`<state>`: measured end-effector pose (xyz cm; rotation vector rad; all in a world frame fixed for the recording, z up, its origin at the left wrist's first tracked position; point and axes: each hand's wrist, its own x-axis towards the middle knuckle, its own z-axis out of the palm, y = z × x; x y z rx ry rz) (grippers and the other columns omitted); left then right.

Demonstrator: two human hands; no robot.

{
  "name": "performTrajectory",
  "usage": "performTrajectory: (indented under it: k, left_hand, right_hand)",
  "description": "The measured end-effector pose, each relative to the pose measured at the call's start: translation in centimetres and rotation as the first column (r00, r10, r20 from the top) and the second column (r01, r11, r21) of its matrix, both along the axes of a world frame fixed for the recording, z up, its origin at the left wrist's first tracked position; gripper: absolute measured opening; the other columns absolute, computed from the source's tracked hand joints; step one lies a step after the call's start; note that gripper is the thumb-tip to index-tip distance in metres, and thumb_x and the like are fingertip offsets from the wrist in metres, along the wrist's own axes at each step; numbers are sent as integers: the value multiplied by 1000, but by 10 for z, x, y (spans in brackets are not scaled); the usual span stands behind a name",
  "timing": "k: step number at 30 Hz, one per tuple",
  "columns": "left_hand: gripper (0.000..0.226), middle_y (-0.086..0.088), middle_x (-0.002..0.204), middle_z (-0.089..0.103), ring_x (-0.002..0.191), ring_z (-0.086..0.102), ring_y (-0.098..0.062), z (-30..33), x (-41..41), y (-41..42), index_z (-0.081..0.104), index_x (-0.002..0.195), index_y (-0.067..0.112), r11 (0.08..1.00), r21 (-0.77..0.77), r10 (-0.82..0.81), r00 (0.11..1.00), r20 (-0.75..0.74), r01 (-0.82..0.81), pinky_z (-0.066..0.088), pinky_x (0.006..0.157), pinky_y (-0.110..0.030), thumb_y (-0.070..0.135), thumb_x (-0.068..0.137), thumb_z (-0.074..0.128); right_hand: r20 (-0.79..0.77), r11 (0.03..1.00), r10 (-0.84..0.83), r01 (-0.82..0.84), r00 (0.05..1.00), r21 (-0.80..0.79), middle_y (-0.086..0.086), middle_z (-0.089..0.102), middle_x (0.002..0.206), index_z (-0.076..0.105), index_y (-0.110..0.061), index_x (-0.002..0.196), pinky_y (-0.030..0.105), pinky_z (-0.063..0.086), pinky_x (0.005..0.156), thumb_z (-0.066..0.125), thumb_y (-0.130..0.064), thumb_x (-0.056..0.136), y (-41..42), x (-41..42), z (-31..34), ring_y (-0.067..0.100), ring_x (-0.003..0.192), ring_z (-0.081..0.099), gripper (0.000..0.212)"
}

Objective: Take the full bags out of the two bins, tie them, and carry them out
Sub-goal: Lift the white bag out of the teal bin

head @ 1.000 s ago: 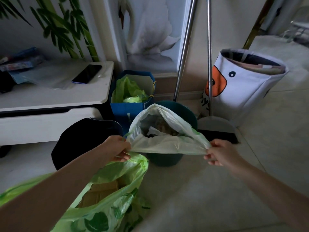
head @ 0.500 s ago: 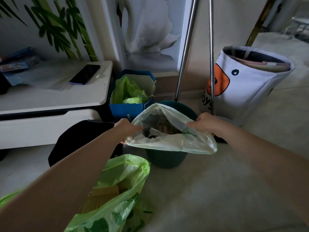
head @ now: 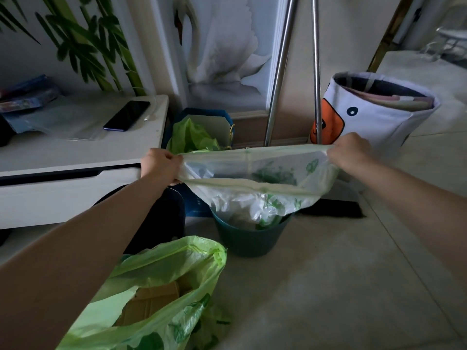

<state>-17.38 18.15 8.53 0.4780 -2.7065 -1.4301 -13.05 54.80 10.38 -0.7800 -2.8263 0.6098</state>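
Both hands (head: 161, 165) (head: 350, 150) outstretched, gripping bag (head: 255, 173).

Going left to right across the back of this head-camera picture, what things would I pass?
Dark phone on the white cabinet → blue paper bag stuffed with green plastic → two leaning metal poles → white fabric basket with an orange duck bill.

At frame centre your hands — left hand (head: 161, 164), right hand (head: 350, 150) — hold the bag (head: 255, 183) stretched above the bin (head: 250, 236). Second bag (head: 161, 294) lies lower left; cabinet (head: 75, 157) left — phone (head: 126, 115) on it; basket (head: 374, 114) upper right.
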Motion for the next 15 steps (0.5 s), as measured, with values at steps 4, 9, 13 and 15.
performTrajectory:
  k: [4, 9, 13, 15]
  left_hand:
    - [30, -14, 86, 65, 62, 62, -22, -13, 5, 2, 64, 104, 6, 976, 209, 42, 992, 122, -67, 55, 49, -28, 20, 79, 74]
    - [64, -15, 87, 56, 54, 53, -20, -22, 43, 24, 30, 110, 16, 893, 392, 107, 949, 296, -223, 50, 54, -33, 30, 72, 79]
    - [65, -15, 88, 61, 60, 62, -28, -24, 74, 48, 46, 110, 5, 784, 496, 105, 867, 487, -374, 51, 51, -32, 40, 67, 81]
    - [54, -13, 88, 65, 71, 67, -30, -20, 84, 64, 55, 103, 5, 794, 527, -41, 837, 545, -304, 54, 68, -37, 47, 74, 74]
  right_hand:
    - [144, 995, 96, -98, 985, 11, 11, 52, 62, 52, -5, 61, 24, 30, 48, 58, -12, 75, -4, 14, -12, 26, 55, 50, 17]
    - [201, 973, 197, -217, 959, 82, 15, 65, 92, 63, -8, 92, 38, 56, 73, 60, -18, 64, -23, 11, -18, 33, 81, 62, 30]
    - [130, 908, 393, -406, 910, 100, 15, 57, 128, 51, -9, 129, 45, 49, 96, 63, -17, 76, -54, -8, -15, 34, 117, 54, 55]
    - [149, 880, 463, -474, 874, 44, 16, 51, 136, 45, -7, 134, 44, 43, 102, 61, -23, 83, -73, -17, -15, 34, 124, 48, 56]
